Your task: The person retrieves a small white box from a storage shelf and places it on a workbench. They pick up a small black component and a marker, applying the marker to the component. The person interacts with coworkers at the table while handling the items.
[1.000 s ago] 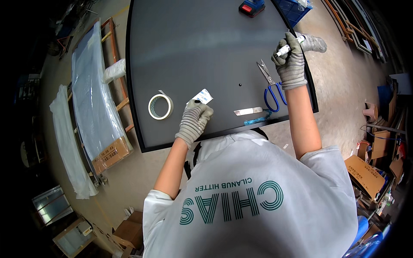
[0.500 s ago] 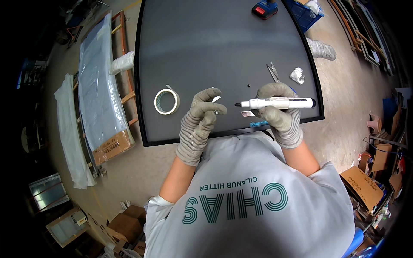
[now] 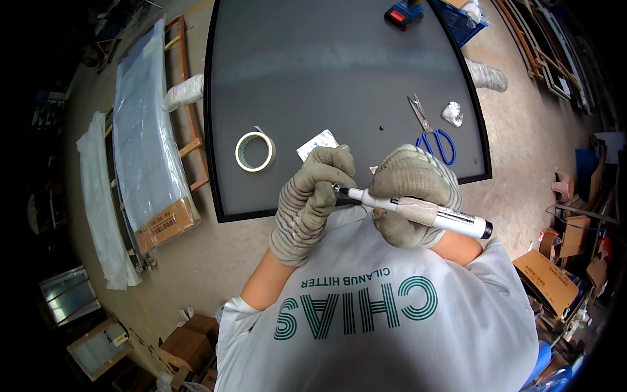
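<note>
My right hand (image 3: 418, 186), in a grey-coated glove, grips a white marker pen (image 3: 460, 222) with tape wound around its barrel. Its black tip points left and meets, or nearly meets, a small shiny metal piece (image 3: 336, 187). That piece is pinched between the gloved fingers of my left hand (image 3: 308, 199); most of it is hidden. Just beyond the left fingers lies a white packet with blue print (image 3: 317, 144). Blue-handled scissors (image 3: 426, 123) rest beyond my right hand, blades partly apart. A tiny black round thing (image 3: 381, 128) sits between packet and scissors.
The dark panel (image 3: 313, 78) has a raised black frame. On it are a masking tape roll (image 3: 269, 160), a crumpled white wad (image 3: 452, 114) and a cordless tool's battery end (image 3: 403, 16). A blue crate (image 3: 460, 29) stands beyond; wrapped panels (image 3: 144, 124) lean at the left.
My right hand has come nearer and tilted the marker, bringing its tip left to the metal piece. The scissors' handles and the white packet now show more fully.
</note>
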{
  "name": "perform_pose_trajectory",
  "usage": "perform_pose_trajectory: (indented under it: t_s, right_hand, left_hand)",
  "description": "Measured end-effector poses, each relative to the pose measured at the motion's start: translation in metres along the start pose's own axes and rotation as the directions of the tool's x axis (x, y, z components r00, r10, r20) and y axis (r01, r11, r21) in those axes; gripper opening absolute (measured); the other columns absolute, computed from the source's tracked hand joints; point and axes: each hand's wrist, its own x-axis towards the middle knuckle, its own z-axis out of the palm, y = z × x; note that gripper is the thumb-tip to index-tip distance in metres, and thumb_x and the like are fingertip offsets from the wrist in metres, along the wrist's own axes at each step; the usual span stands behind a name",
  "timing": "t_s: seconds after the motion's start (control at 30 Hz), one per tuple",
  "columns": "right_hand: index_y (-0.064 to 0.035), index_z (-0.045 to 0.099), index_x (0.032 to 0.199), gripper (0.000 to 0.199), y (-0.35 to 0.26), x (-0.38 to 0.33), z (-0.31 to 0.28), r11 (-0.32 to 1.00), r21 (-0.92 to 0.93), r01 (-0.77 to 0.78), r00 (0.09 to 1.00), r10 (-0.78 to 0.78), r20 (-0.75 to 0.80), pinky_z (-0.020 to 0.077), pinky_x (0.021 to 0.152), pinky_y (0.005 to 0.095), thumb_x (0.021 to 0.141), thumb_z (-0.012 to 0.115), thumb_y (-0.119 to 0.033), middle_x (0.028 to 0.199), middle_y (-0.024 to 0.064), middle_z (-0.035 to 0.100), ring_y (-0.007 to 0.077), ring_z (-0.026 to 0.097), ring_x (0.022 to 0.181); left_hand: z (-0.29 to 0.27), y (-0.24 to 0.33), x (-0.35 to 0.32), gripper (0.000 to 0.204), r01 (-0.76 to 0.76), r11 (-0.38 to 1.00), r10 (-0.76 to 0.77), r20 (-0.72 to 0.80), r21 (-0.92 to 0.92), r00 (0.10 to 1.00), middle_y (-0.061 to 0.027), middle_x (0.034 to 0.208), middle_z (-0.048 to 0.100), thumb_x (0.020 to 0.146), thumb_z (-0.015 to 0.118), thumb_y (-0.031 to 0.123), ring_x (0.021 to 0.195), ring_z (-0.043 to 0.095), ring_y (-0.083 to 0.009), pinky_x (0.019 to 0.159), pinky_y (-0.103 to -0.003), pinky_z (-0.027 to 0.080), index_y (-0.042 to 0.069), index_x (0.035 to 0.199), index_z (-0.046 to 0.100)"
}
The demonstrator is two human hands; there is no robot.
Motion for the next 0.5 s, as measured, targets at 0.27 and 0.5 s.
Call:
perform_pose_trajectory:
  t_s: [0.27, 0.5]
  right_hand:
    - [0.0016, 0.060, 0.074, 0.008, -0.005, 0.012, -0.001, 0.997, -0.075, 0.020, 0.995, -0.013, 0.102, 0.0398, 0.046, 0.0279, 0.074, 0.064, -0.005, 0.061, 0.0088, 0.060, 0.0161, 0.054, 0.049]
    - [0.0013, 0.058, 0.075, 0.004, -0.004, 0.014, -0.002, 0.990, -0.138, -0.024, 0.988, 0.045, 0.147, 0.0395, 0.043, 0.0274, 0.074, 0.059, -0.002, 0.060, 0.0071, 0.058, 0.0162, 0.053, 0.045]
  left_hand:
    - [-0.002, 0.003, 0.002, 0.036, 0.004, 1.000, -0.004, 0.018, 0.001, 1.000, -0.0044, 0.097, 0.055, 0.088, 0.058, 0.044, 0.093, 0.050, -0.0158, 0.104, -0.038, 0.032, 0.008, 0.092, 0.062]
    - [-0.006, 0.001, 0.003, 0.038, 0.021, 1.000, -0.021, 0.035, -0.020, 0.999, -0.0049, 0.096, 0.054, 0.087, 0.058, 0.046, 0.091, 0.049, -0.0147, 0.102, -0.037, 0.034, 0.008, 0.092, 0.061]
